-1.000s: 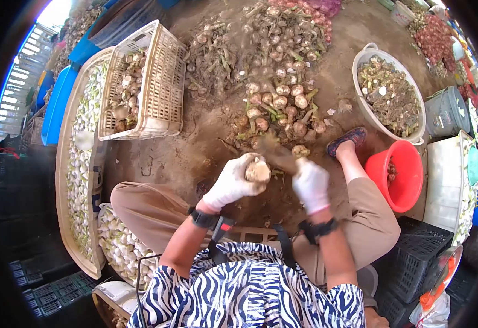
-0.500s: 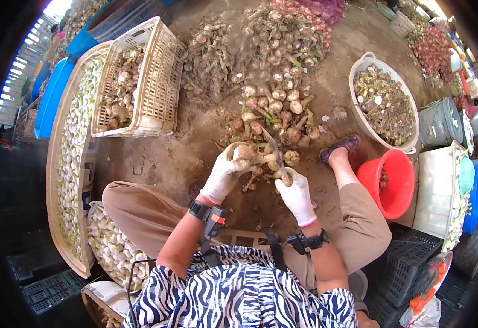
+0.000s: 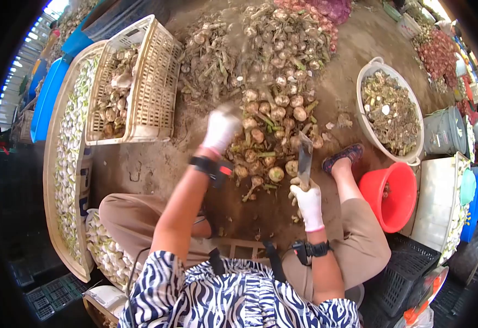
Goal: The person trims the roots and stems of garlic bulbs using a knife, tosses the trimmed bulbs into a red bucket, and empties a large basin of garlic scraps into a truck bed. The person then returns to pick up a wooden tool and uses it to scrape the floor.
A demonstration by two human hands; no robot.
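My left hand (image 3: 221,129), in a white glove, is raised at the left edge of the bulb pile and smeared by motion; whether it holds anything cannot be made out. In my right hand (image 3: 308,201), also gloved, is a knife (image 3: 304,157) with a broad grey blade that points away from me. Just left of the knife, a round bulb (image 3: 276,174) lies on the ground. The pile of bulbs (image 3: 279,112) with dirty stalks spreads forward from there.
A cream crate (image 3: 157,82) holding bulbs stands at the left, beside a long tray (image 3: 53,191) of pale bulbs. To the right are a white basin (image 3: 361,117) of trimmings, a red bucket (image 3: 397,197) and a black crate (image 3: 408,268).
My left hand has moved up and left, away from the knife, and the bulb it held no longer shows clearly. My right hand has shifted right and slightly toward me with the knife.
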